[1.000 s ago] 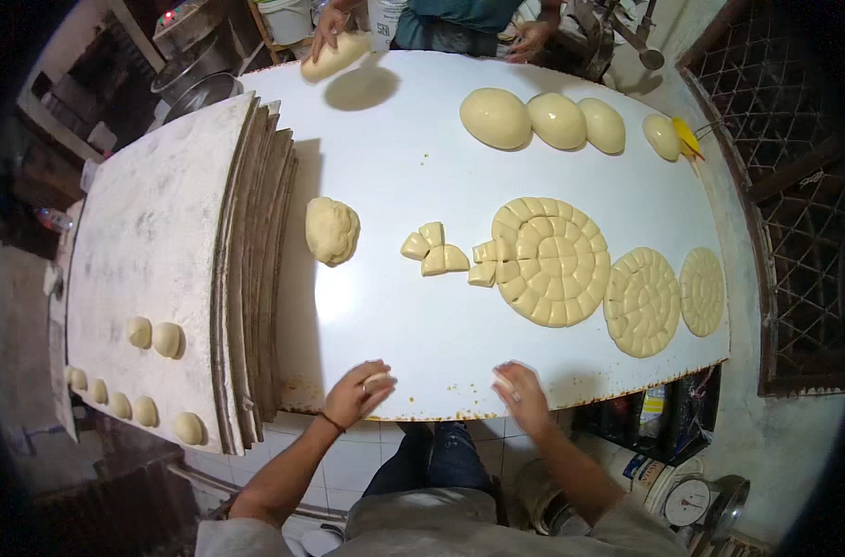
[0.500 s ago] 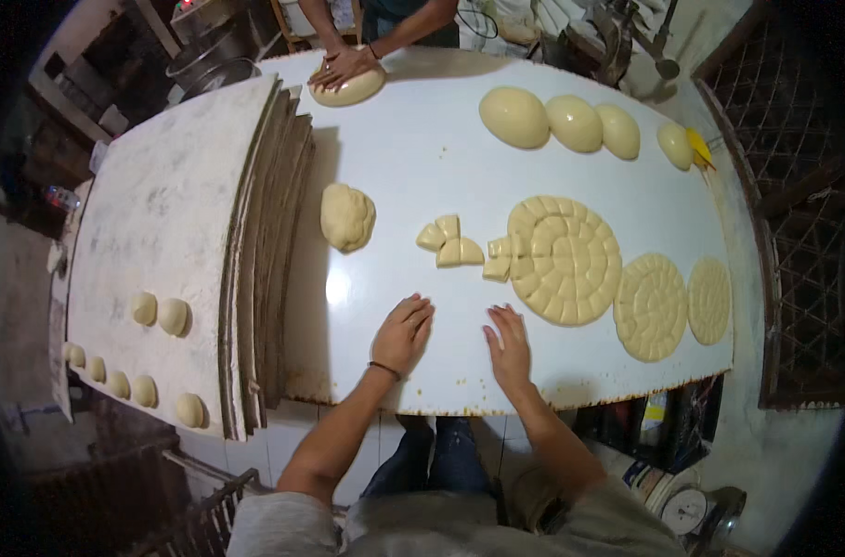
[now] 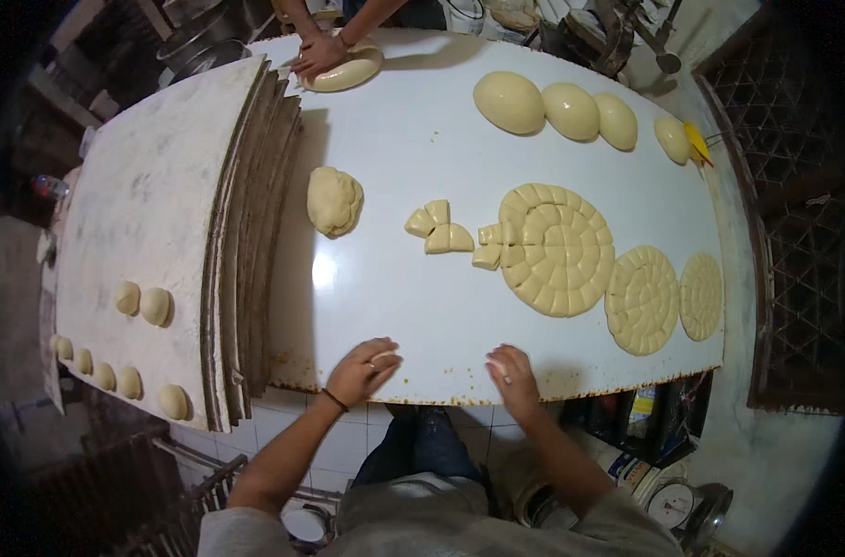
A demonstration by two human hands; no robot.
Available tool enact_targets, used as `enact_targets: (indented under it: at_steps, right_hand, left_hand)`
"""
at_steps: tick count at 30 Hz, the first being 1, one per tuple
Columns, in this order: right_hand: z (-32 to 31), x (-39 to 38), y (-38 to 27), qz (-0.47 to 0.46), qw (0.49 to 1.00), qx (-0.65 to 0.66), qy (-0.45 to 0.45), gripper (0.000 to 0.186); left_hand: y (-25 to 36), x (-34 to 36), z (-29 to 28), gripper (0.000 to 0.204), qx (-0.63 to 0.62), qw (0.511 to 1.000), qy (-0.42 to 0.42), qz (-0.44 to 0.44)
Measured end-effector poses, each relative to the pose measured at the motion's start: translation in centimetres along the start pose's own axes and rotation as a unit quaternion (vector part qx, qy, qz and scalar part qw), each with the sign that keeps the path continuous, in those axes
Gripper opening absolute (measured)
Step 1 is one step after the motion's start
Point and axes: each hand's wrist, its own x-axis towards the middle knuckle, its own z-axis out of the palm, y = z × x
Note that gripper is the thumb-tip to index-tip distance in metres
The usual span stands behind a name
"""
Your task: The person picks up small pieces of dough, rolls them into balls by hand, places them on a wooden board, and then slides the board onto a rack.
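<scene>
My left hand [image 3: 360, 371] is cupped near the front edge of the white table [image 3: 413, 306], curled over a small pale piece of dough. My right hand [image 3: 513, 376] curls similarly over another small pale piece, mostly hidden. Ahead of them lie a rough dough lump [image 3: 334, 200], loose cut pieces [image 3: 438, 227] and three flat round slabs scored into segments, the largest [image 3: 557, 251] beside two smaller ones [image 3: 641, 299].
A stack of floured boards [image 3: 144, 186] with several dough balls [image 3: 155, 304] fills the left. Smooth dough mounds [image 3: 508, 102] line the back right beside a yellow tool [image 3: 699, 139]. A co-worker's hands [image 3: 318, 54] press dough at the back. A scale [image 3: 669, 506] stands below right.
My hands moved forward with fingers extended, then back toward the front edge, curled. The co-worker lowered a dough piece onto the table and now presses it with both hands.
</scene>
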Motion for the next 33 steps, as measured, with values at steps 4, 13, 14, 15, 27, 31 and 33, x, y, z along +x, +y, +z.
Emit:
enact_targets:
  at_steps: [4,13,14,15,27,31,33]
  right_hand:
    - [1.1,8.8,-1.4,0.088,0.987,0.04,0.126,0.03]
    - [-0.2,6.5,0.6,0.06,0.993,0.025,0.095,0.027]
    - [0.5,8.9,-1.1,0.036,0.991,0.036,0.121,0.028]
    - [1.2,8.1,-2.1,0.034,0.995,0.043,0.078,0.027]
    - [2.8,7.3,-4.1,0.096,0.991,0.027,0.086,0.018]
    - [1.8,0.8,-4.9,0.222,0.961,0.11,0.124,0.012]
    - [-0.1,2.6,-10.0,0.441,0.85,0.284,0.048,0.014]
  left_hand:
    - [1.6,9.9,0.8,0.02,0.07,0.981,0.146,-0.103]
    - [1.6,5.3,0.5,0.023,0.04,0.995,0.06,-0.076]
    - [2.3,7.7,1.4,0.023,0.061,0.988,0.106,-0.095]
    - [3.1,9.2,2.5,0.023,0.081,0.979,0.146,-0.115]
    - [2.2,4.3,1.9,0.018,0.022,0.992,0.096,-0.074]
    - [6.6,-2.4,1.4,0.019,-0.236,0.905,0.12,-0.334]
    - [9.0,-5.1,-4.2,0.026,-0.427,0.781,0.085,-0.448]
